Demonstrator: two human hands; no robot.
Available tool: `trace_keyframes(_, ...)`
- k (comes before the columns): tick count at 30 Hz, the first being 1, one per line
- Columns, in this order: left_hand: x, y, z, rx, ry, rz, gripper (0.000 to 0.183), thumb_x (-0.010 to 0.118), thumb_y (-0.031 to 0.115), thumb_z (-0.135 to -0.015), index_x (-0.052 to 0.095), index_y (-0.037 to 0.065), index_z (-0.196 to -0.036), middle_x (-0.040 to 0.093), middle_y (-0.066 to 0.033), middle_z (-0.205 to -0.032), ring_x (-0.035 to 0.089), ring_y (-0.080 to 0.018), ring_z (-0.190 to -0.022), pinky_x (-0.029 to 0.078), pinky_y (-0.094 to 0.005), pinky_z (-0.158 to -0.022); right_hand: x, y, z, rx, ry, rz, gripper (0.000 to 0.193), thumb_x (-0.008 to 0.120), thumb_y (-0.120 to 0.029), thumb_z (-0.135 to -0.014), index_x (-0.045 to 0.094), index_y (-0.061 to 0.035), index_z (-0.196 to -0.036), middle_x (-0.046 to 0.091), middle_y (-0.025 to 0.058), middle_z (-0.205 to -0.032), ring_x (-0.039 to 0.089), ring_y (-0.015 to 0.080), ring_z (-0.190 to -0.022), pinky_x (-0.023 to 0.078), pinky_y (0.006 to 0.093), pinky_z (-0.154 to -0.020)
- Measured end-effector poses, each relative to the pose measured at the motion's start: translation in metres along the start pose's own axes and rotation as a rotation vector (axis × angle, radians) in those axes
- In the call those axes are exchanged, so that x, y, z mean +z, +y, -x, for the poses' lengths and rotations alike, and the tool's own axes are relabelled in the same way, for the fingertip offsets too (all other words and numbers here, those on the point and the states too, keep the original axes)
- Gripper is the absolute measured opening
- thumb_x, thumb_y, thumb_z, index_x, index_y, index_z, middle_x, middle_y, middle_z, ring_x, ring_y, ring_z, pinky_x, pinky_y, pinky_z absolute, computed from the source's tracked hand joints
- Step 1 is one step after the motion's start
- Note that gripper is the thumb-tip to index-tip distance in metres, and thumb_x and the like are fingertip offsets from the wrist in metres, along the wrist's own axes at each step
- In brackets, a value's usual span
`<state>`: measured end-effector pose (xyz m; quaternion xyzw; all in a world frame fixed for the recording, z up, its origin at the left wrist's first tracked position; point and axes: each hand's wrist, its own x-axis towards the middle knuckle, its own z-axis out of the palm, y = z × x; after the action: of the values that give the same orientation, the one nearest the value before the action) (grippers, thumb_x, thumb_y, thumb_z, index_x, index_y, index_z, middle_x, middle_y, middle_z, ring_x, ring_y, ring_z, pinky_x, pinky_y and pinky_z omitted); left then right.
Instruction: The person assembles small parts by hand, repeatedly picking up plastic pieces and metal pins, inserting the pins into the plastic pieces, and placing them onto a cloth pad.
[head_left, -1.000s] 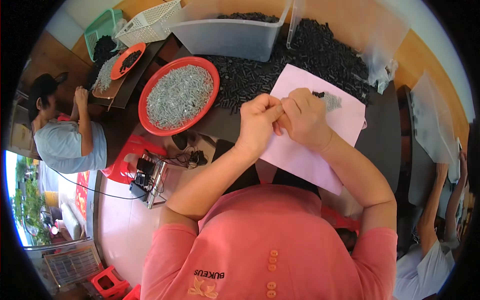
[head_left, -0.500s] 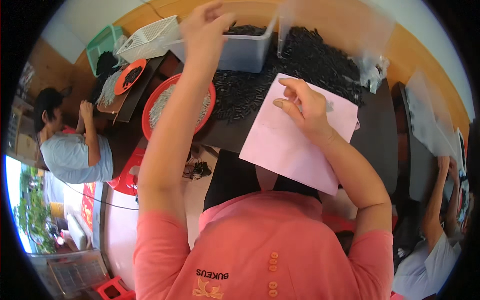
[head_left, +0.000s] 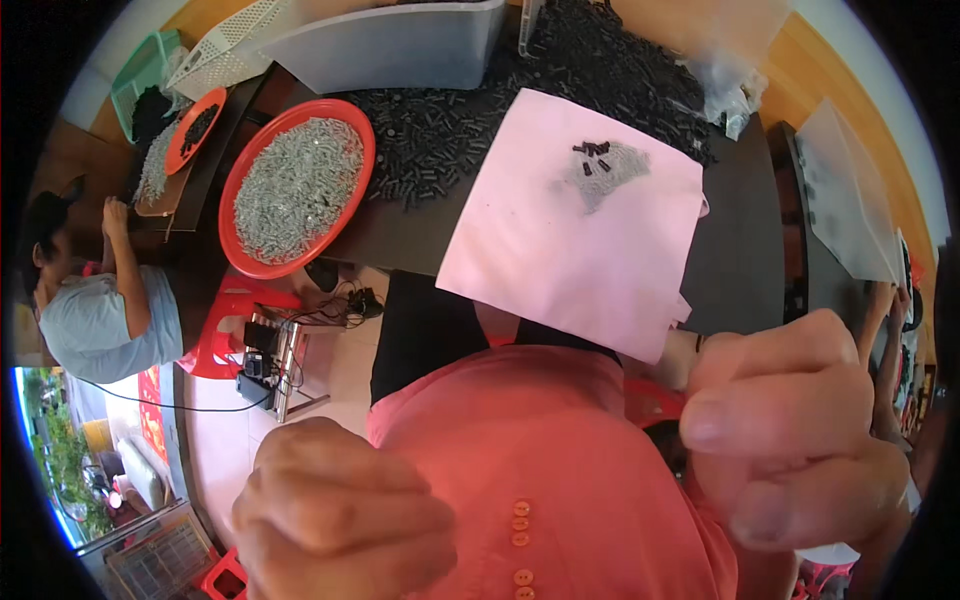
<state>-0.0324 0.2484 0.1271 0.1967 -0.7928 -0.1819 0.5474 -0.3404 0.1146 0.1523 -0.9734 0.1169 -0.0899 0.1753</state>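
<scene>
Close to the camera, my left hand (head_left: 340, 515) is curled into a fist at the lower left. My right hand (head_left: 795, 430) is also closed at the lower right, thumb and fingers bent together; what either holds, if anything, is hidden. Beyond them a pink sheet (head_left: 540, 250) lies over the near edge of the dark table (head_left: 735, 250). On it rest a patch of small clear pieces (head_left: 610, 175) and several short black pieces (head_left: 592, 149). Left of the sheet, a red basin (head_left: 228, 235) is full of small clear tube-like pieces (head_left: 300, 185).
Many loose black pieces (head_left: 425, 145) cover the back of the table, below a translucent bin (head_left: 400, 50). A crumpled plastic bag (head_left: 728, 90) lies at the back right. At the left a person (head_left: 110, 310) sits near an orange plate (head_left: 190, 140); another person's arms (head_left: 880, 320) show at the right.
My left hand has come down from the bin, and my right hand has left the pink sheet. Both are now fists near the camera. The clear and black pieces on the sheet show uncovered.
</scene>
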Motion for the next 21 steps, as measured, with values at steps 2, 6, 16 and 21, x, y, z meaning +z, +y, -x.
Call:
trace_keyframes(2, 0.005, 0.005, -0.011, 0.03, 0.062, 0.051, 0.026, 0.048, 0.026, -0.1, 0.049, 0.004, -0.086, 0.061, -0.0156, -0.083, 0.06, -0.0275, -0.069, 0.053, -0.041, -0.05, 0.0, -0.007, 0.009, -0.002, 0.009, 0.008, 0.034, 0.071, -0.024, -0.076, 0.066, -0.0032, -0.102, 0.064, 0.0113, -0.078, 0.061, 0.025, -0.067, 0.046, 0.0365, -0.059)
trace_keyframes(6, 0.033, -0.002, -0.035, 0.094, 0.235, 0.322, 0.012, 0.052, 0.01, -0.091, 0.051, 0.005, -0.08, 0.058, -0.0113, -0.077, 0.055, -0.022, -0.06, 0.046, -0.0324, -0.044, 0.011, -0.013, -0.085, 0.157, 0.057, 0.068, 0.034, 0.072, -0.023, -0.075, 0.066, -0.0032, -0.103, 0.064, 0.0113, -0.079, 0.061, 0.0254, -0.068, 0.046, 0.0365, -0.059)
trace_keyframes(16, 0.068, 0.075, -0.099, -1.05, 0.839, 0.185, 0.037, 0.064, 0.005, -0.088, 0.039, 0.016, -0.063, 0.045, 0.0019, -0.057, 0.046, -0.011, -0.047, 0.036, -0.0221, -0.049, 0.007, -0.022, -0.074, 0.208, 0.209, 0.199, 0.033, 0.072, -0.02, -0.075, 0.065, -0.0034, -0.103, 0.064, 0.0113, -0.08, 0.062, 0.0263, -0.069, 0.046, 0.0367, -0.06)
trace_keyframes(21, 0.075, 0.051, -0.083, -0.44, 0.783, 0.726, 0.021, 0.073, 0.008, -0.086, 0.055, 0.015, -0.077, 0.054, 0.0022, -0.06, 0.046, -0.01, -0.048, 0.036, -0.0211, -0.055, 0.008, -0.028, -0.072, 0.183, 0.27, 0.232, 0.033, 0.072, -0.019, -0.075, 0.065, -0.0035, -0.103, 0.064, 0.0113, -0.08, 0.062, 0.0268, -0.07, 0.046, 0.0368, -0.06)
